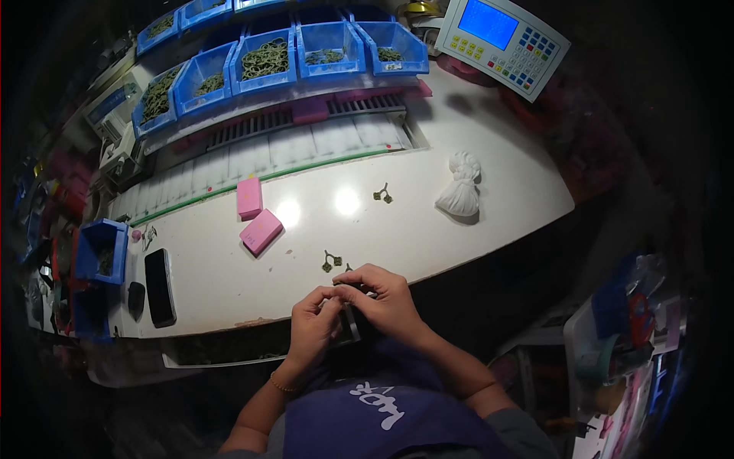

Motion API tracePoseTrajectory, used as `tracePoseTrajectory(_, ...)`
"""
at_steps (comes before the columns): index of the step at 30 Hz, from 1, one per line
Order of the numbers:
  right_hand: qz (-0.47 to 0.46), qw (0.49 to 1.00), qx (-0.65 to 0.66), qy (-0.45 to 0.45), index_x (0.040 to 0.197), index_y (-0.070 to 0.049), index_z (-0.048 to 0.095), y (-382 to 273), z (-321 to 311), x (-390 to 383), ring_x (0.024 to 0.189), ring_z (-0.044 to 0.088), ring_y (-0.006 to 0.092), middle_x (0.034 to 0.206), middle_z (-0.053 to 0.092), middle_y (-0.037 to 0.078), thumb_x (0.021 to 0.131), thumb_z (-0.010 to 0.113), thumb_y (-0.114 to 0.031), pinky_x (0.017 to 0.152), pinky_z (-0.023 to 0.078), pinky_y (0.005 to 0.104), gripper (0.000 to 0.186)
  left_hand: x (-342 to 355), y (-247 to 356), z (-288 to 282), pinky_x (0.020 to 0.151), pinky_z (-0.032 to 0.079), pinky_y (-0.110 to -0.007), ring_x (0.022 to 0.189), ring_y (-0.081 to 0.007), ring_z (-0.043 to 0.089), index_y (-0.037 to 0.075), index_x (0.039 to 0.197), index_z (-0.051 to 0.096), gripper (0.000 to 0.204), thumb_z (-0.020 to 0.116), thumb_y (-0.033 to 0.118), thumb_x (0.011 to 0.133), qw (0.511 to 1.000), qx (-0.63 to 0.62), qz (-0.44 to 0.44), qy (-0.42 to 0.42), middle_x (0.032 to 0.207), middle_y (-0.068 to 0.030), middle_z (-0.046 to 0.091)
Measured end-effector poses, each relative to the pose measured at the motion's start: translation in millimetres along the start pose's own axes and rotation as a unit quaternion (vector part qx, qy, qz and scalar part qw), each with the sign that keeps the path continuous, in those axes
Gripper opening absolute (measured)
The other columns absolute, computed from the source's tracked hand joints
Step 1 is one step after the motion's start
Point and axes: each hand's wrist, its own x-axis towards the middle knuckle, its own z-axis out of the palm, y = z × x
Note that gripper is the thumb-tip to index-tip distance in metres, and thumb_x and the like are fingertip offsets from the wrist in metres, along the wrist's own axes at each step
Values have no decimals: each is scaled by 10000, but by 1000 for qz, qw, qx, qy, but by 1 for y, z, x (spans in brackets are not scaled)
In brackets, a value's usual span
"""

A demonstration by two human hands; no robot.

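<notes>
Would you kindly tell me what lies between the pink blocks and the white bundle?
In the head view, a small green forked piece lies between the pink blocks and the white bundle.

And here the left hand (313, 320) and right hand (388, 300) meet, fingertips together at the near edge of the table (397, 233), anything between them too small to make out! Just beyond them sits a forked green piece (328, 268); off to their left, two pink blocks (261, 232) and a dark phone (159, 287); beyond and right, a tied white bag (460, 196).
</notes>
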Motion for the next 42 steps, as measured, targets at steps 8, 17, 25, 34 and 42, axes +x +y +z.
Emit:
tracePoseTrajectory(8,24,997,74,0,1039,7,723,14,5,2,753,651,99,883,698,73,893,712,-75,685,526,244,167,-2,-3,-8,463,348,-185,516,-8,446,10,1006,653,139,568,120,996,999,27,22,0,703,29,576)
tracePoseTrajectory(17,-109,909,-350,197,925,-21,715,47,-46,76,936,577,305,948,662,114,881,709,-196,797,496,398,181,-38,-9,-40,675,539,-311,730,-222,708,9,936,732,120,693,80,848,888,432,133,81,868,-147,729)
tracePoseTrajectory(25,-36,821,-541,176,934,-70,699,74,-34,118,988,554,255,988,637,67,877,677,-286,849,437,406,225,-46,-12,-64,561,482,-385,588,-296,635,17,805,726,133,758,146,797,787,579,137,164,666,-151,646)
tracePoseTrajectory(34,-107,944,-290,119,1058,-21,671,61,-49,92,1120,538,299,1099,650,123,884,674,-167,990,423,406,227,12,57,-25,573,478,-313,599,-208,626,-9,872,724,126,733,116,863,847,458,255,88,760,-119,692)
tracePoseTrajectory(42,-52,974,-146,164,1142,-1,656,68,-55,75,998,616,264,1084,660,150,930,640,-134,895,504,354,251,162,44,6,790,491,-399,922,-308,602,40,858,674,148,734,173,829,781,534,323,-6,976,-127,628)
